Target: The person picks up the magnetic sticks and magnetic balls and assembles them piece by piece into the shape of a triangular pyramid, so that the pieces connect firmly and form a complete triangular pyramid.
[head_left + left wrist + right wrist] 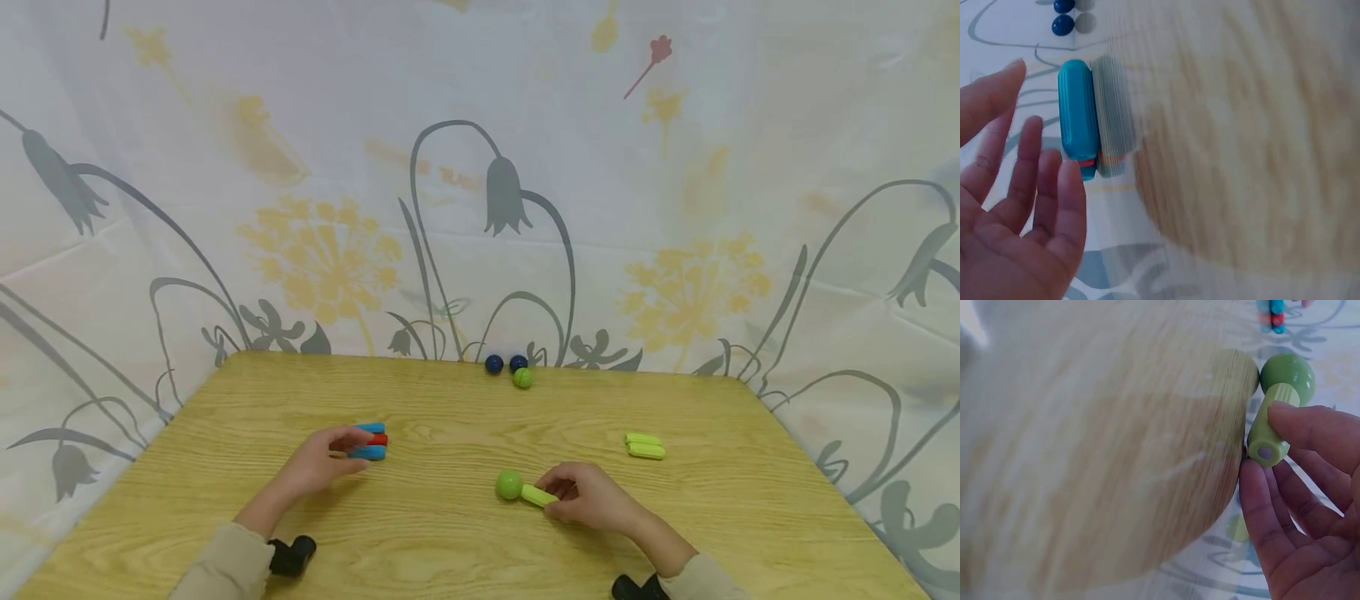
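Note:
My right hand (592, 497) pinches a yellow-green ribbed rod (1268, 428) between thumb and fingers; a small grey disc shows in the rod's near end. Its far end meets a green ball (509, 485) on the table. On the other side, my left hand (321, 461) is held beside two blue rods (367, 452) with a red rod (380, 439) between them. Its fingers are spread and gently bent, overlapping the rods in the head view. In the left wrist view one blue rod (1077, 109) stands out just past the fingertips, and nothing is in the palm.
At the back edge of the wooden table (442, 533) are two dark blue balls (493, 364) and another green ball (522, 378). Two yellow-green rods (645, 447) lie side by side at the right. A flower-patterned cloth (465, 275) hangs behind the table.

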The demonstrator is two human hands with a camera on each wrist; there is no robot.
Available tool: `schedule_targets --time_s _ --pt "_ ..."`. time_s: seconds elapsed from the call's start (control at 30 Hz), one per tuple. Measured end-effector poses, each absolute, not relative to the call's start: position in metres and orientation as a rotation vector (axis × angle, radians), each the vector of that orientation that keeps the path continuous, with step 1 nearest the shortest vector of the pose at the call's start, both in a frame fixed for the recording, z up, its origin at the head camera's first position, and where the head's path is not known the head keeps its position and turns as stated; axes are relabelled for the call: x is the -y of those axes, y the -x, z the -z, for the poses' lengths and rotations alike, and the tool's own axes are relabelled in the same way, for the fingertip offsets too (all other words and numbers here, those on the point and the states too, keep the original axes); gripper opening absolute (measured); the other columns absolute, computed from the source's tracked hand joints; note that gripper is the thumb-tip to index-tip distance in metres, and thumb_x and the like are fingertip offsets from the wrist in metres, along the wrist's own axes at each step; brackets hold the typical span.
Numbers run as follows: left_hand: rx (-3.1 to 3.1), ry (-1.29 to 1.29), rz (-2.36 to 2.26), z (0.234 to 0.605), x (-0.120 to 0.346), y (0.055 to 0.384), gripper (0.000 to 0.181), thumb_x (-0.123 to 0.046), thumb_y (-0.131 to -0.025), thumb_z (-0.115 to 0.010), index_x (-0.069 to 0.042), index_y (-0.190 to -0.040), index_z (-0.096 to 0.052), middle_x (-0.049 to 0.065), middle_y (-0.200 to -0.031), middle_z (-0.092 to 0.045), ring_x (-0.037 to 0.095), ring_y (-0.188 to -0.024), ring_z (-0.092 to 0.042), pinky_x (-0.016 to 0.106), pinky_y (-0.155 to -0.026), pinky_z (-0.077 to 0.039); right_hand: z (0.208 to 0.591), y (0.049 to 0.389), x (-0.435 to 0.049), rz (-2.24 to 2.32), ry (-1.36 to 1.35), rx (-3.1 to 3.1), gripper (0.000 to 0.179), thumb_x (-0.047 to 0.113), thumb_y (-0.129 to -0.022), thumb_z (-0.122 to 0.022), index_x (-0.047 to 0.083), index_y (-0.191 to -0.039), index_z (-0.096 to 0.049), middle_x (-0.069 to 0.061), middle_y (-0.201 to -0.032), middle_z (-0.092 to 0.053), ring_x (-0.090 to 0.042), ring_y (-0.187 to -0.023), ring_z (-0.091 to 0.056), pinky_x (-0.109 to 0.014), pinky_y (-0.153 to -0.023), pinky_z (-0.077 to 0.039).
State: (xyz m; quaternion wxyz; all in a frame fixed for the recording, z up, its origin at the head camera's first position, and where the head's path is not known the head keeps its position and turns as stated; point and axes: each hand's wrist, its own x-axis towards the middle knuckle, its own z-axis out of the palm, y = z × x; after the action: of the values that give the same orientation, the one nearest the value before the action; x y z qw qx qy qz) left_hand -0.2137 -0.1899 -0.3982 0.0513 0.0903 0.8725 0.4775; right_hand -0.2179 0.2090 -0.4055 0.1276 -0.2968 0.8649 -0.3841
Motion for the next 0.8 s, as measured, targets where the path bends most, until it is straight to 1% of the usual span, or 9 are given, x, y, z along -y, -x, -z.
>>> schedule_targets --time_s 0.13,0.23,0.37,0.43,0.63,0.8 --pt "-2.662 -0.246 -1.417 0.4 0.196 0.216 0.034 -0.011 -0.084 -0.07 0.0 -0.116 -0.061 0.019 -0.121 -0.053 0.034 -0.105 -0.05 0.042 -0.082 -0.047 0.405 0.217 -0.209 1.119 0.88 -2.511 0.026 0.013 -0.083 -0.071 0.0 -0.105 -0.066 -0.002 -0.095 -0.062 -0.01 -0.081 -0.057 -0.025 -0.068 -0.049" --pt "-2.662 -0.277 -1.382 0.401 0.199 0.219 0.035 -0.011 -0.084 -0.07 0.002 -0.116 -0.061 0.021 -0.119 -0.053 0.034 -0.102 -0.052 0.043 -0.082 -0.047 0.405 0.217 -0.209 1.123 0.872 -2.509 0.026 0.012 -0.083 -0.071 0.001 -0.105 -0.066 -0.002 -0.095 -0.061 -0.01 -0.081 -0.057 -0.025 -0.069 -0.049" --pt "-2.66 -0.309 -1.345 0.401 0.198 0.222 0.035 -0.011 -0.082 -0.072 0.004 -0.113 -0.062 0.018 -0.111 -0.058 0.03 -0.094 -0.054 0.042 -0.08 -0.047 0.405 0.217 -0.21 1.13 0.862 -2.505 0.026 0.012 -0.083 -0.071 0.001 -0.105 -0.066 -0.002 -0.094 -0.061 -0.011 -0.081 -0.057 -0.025 -0.068 -0.049" --pt "-2.657 -0.299 -1.341 0.4 0.196 0.222 0.034 -0.011 -0.082 -0.072 0.004 -0.111 -0.063 0.014 -0.109 -0.059 0.028 -0.093 -0.055 0.042 -0.08 -0.047 0.405 0.217 -0.209 1.139 0.864 -2.501 0.026 0.011 -0.082 -0.071 0.0 -0.105 -0.066 -0.002 -0.094 -0.061 -0.012 -0.081 -0.057 -0.025 -0.068 -0.049" --pt "-2.601 -0.308 -1.346 0.396 0.188 0.222 0.03 -0.009 -0.082 -0.072 0.005 -0.107 -0.063 0.012 -0.106 -0.06 0.031 -0.096 -0.056 0.042 -0.079 -0.048 0.404 0.217 -0.209 1.142 0.849 -2.506 0.026 0.01 -0.081 -0.072 -0.001 -0.104 -0.066 -0.002 -0.094 -0.061 -0.013 -0.081 -0.057 -0.025 -0.068 -0.049" --pt "-2.619 -0.34 -1.327 0.398 0.185 0.224 0.028 -0.007 -0.081 -0.072 0.005 -0.104 -0.063 0.01 -0.102 -0.061 0.03 -0.094 -0.056 0.041 -0.077 -0.049 0.405 0.217 -0.209 1.144 0.836 -2.506 0.027 0.011 -0.081 -0.073 -0.001 -0.105 -0.066 -0.003 -0.094 -0.061 -0.013 -0.081 -0.057 -0.025 -0.069 -0.049"
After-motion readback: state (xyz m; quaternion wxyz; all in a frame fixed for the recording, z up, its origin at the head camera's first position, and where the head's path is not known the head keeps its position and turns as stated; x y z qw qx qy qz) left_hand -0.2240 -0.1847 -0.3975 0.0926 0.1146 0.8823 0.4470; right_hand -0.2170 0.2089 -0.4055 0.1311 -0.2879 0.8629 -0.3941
